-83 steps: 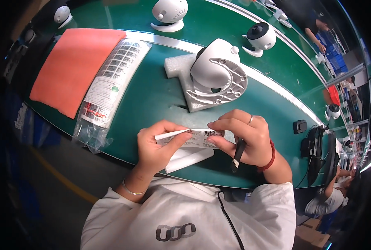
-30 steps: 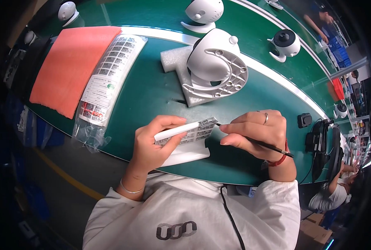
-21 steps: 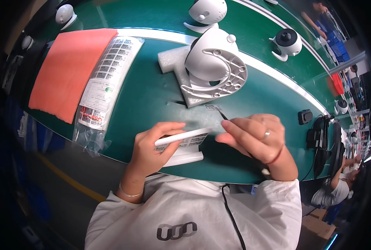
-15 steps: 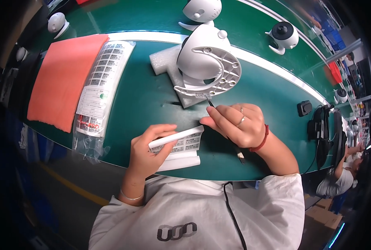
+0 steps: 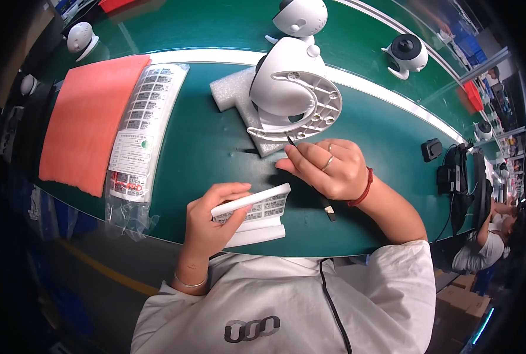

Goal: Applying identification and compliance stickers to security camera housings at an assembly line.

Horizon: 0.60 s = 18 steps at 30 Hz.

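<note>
In my left hand (image 5: 208, 221) is a curled white sheet of labels (image 5: 269, 207), pinched between thumb and fingers, its printed rows facing up. My right hand (image 5: 330, 168) grips slim black tweezers (image 5: 328, 206); their pointed end reaches the near edge of an upturned white device's base. That round white device (image 5: 283, 76) lies tilted, the ribbed underside of its curved foot (image 5: 325, 109) showing. White foam (image 5: 230, 94) supports it. Whether a label sits at the tweezer tip is too small to tell.
At left lie an orange foam sheet (image 5: 92, 118) and a clear bag of label sheets (image 5: 142, 130). More white devices (image 5: 407, 53) stand on the green surface beyond the pale rail. A small black block (image 5: 432, 150) and black adapters with cables (image 5: 454, 180) lie at right.
My right hand has shifted slightly left and up, bringing the tweezer tip along the base edge. A small label seen there earlier is no longer plain. My left hand stays nearly still.
</note>
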Motion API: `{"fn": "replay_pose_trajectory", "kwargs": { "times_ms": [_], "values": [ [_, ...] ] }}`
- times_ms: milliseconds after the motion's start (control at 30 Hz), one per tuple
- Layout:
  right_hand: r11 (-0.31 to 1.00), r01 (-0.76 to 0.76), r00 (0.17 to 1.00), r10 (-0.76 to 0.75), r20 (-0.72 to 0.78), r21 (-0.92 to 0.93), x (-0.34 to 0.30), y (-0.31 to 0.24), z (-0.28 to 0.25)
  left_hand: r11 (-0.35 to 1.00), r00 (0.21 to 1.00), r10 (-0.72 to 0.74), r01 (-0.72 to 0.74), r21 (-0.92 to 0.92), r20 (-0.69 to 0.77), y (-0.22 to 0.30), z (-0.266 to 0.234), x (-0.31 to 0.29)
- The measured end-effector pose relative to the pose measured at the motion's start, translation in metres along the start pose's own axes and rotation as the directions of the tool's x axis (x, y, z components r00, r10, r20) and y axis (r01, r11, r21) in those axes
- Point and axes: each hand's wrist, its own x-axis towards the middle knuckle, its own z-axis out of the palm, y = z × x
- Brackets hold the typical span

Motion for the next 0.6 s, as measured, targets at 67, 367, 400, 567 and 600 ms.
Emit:
{"fn": "replay_pose_trajectory", "kwargs": {
  "times_ms": [67, 367, 400, 567, 600],
  "values": [
    [1.0, -0.004, 1.0, 0.004, 0.001, 0.005, -0.002, -0.001, 0.002, 1.0, 1.0, 0.004, -0.004, -0.003, 0.0, 0.0, 0.0, 0.0],
    [0.937, -0.303, 0.951, 0.31, -0.011, 0.174, -0.015, -0.011, 0.006, 1.0, 1.0, -0.003, 0.003, 0.007, -0.008, 0.001, 0.002, 0.0],
    [0.893, -0.381, 0.917, 0.397, -0.02, 0.24, -0.015, -0.011, 0.007, 1.0, 1.0, -0.002, 0.002, 0.009, -0.01, 0.0, 0.003, 0.0],
    [0.588, -0.562, 0.738, 0.674, 0.032, 0.582, -0.018, -0.022, 0.004, 1.0, 1.0, -0.007, 0.007, -0.001, -0.021, 0.0, 0.002, -0.001],
    [0.687, -0.503, 0.795, 0.606, -0.033, 0.524, -0.018, -0.021, 0.002, 1.0, 1.0, 0.009, -0.009, 0.002, -0.01, 0.002, 0.003, 0.001]
  ]
}}
